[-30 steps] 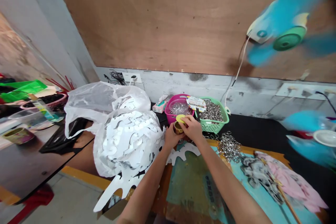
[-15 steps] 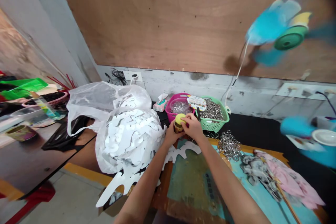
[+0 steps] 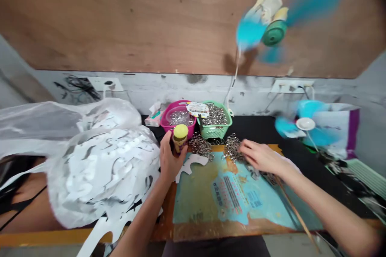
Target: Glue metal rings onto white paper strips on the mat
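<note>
The left hand (image 3: pixel 169 156) closes in a narrow grip around a small amber jar with a round yellow cap (image 3: pixel 180 131), upright above the board, a firm hold that keeps it from tipping. The right hand (image 3: pixel 261 157) lies open, fingers spread, just beside a heap of silver metal rings (image 3: pixel 232 147). Under them lies a teal printed board (image 3: pixel 199 194), its lettering unreadable. Beyond stands a green plastic basket (image 3: pixel 215 131).

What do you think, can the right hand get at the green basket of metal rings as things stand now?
Probably yes. The right hand is close to the green basket, and only a low heap of loose rings lies between them.
</note>
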